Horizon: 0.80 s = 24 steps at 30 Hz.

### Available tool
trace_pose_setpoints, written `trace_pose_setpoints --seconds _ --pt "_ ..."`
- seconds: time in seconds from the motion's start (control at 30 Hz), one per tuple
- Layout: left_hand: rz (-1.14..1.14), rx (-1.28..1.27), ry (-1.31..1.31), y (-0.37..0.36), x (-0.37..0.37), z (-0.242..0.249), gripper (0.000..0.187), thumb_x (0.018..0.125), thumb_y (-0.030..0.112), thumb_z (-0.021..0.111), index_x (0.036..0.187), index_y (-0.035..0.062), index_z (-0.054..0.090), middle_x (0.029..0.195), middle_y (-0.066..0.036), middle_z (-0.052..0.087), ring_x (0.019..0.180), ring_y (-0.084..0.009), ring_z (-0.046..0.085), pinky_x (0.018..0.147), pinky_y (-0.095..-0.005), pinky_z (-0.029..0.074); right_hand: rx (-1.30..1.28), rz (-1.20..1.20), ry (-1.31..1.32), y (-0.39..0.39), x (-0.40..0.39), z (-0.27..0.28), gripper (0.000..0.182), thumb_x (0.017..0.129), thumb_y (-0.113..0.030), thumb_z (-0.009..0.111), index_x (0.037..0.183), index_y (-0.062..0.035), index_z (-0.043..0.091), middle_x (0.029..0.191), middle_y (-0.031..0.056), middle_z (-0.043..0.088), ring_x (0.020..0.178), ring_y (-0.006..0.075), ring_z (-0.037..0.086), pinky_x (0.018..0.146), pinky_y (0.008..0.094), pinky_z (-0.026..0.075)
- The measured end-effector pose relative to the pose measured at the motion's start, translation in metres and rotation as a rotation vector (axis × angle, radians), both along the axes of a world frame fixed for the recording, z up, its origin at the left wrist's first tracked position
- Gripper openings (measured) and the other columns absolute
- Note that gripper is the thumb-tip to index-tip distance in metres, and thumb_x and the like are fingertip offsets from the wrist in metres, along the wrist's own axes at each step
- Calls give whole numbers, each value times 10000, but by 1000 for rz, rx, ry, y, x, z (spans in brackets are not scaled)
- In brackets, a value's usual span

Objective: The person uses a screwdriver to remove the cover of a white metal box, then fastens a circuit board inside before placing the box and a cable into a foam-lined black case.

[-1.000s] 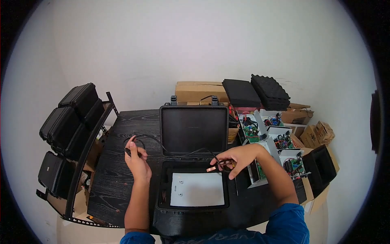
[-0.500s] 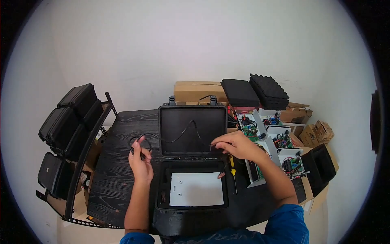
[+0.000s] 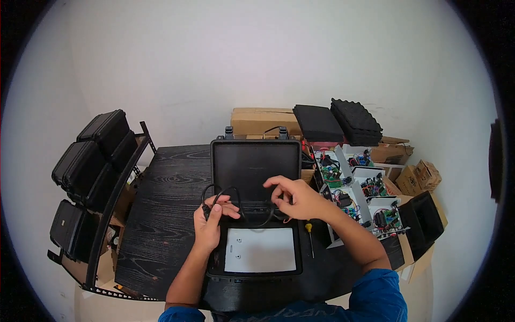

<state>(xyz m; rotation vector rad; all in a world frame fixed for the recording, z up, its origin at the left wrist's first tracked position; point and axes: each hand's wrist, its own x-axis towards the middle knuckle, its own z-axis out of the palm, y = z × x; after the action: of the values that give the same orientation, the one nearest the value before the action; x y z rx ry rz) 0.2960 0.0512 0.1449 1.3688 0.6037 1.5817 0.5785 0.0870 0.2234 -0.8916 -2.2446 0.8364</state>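
Observation:
My left hand [image 3: 206, 232] is closed on a black cable [image 3: 240, 199], with a thicker, plug-like end of it at the thumb and a loop standing above the fingers. From there the cable sags and rises to my right hand [image 3: 300, 199], whose fingers curl round it. Both hands are over the open black hard case [image 3: 213, 167], whose lid stands upright behind them. In the case's lower half lies a flat white panel [image 3: 260, 251] with small fittings at its left. A yellow-handled screwdriver [image 3: 308, 228] lies right of the case.
White housings with circuit boards [image 3: 385, 217] crowd the right side of the dark table [image 3: 177, 177]. Black foam sheets [image 3: 317, 122] and a cardboard box [image 3: 265, 121] stand at the back. At the left, a rack [image 3: 102, 244] carries several closed black cases [image 3: 86, 166].
My left hand has moved right, over the case's left edge. My right hand has shifted slightly left and down, and the cable between them now hangs in a shorter, lower curve.

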Motion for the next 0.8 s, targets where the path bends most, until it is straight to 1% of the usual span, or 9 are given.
trace_pose_setpoints --seconds 0.03,0.07,0.2,0.4,0.5,0.53,0.67,0.77,0.8 --pt "9 -3 -35 0 0 1 467 1092 351 557 1349 -39 569 1001 -174 764 988 -271 734 1056 -449 482 -12 -38 -65 -4 -2 6 443 942 -147 693 1369 -84 592 929 70 717 615 130 632 597 284 515" --pt "17 -7 -69 0 0 1 492 1092 357 557 1380 -41 543 1031 -180 761 1006 -276 734 1059 -449 484 96 -4 -247 1 2 0 739 927 -332 750 1570 -178 420 964 112 736 687 225 705 659 352 561" --pt "14 -76 -105 -3 5 12 586 1086 397 562 1465 -41 473 1136 -183 742 1082 -288 725 1077 -441 483 89 -126 -627 -12 -4 -2 912 927 -722 594 1621 -175 368 907 156 760 939 387 759 837 495 578" --pt "-229 -138 63 -7 11 11 548 1113 353 518 1471 -57 460 1206 -190 702 1079 -289 725 1017 -409 535 -154 187 -95 5 -3 -37 677 993 -535 635 1483 -101 463 1079 155 726 986 309 731 869 429 550" --pt "-294 -162 107 -7 15 7 502 1125 317 500 1456 -59 473 1147 -181 703 1013 -278 735 977 -401 559 -256 481 138 -3 -4 -27 516 969 -304 675 1392 -80 482 1199 117 675 982 249 695 875 396 531" --pt "-286 -186 88 -7 16 7 500 1123 318 506 1455 -55 477 1125 -176 705 990 -274 738 956 -400 568 -293 509 204 0 -6 -34 554 877 -102 682 1388 -67 469 1221 91 644 924 198 675 807 343 534" --pt "-293 -216 67 -6 15 1 516 1104 395 525 1421 -12 530 996 -141 715 896 -242 756 904 -412 598 -52 84 255 -11 -19 -36 392 873 19 686 1232 -56 547 925 18 655 705 76 584 615 232 457" --pt "-494 -219 -24 -11 13 7 500 1128 381 468 1404 -32 523 1022 -144 687 866 -250 742 796 -372 604 80 -186 186 -11 -20 -38 329 899 -84 788 1151 -61 577 780 -16 624 657 47 530 585 241 430" --pt "-528 -246 -8 -11 12 7 490 1129 388 461 1375 -29 535 1025 -141 687 869 -247 742 800 -365 605 -36 -133 289 -10 -22 -41 401 927 -239 823 1204 -66 592 761 -8 623 664 35 510 586 250 420"
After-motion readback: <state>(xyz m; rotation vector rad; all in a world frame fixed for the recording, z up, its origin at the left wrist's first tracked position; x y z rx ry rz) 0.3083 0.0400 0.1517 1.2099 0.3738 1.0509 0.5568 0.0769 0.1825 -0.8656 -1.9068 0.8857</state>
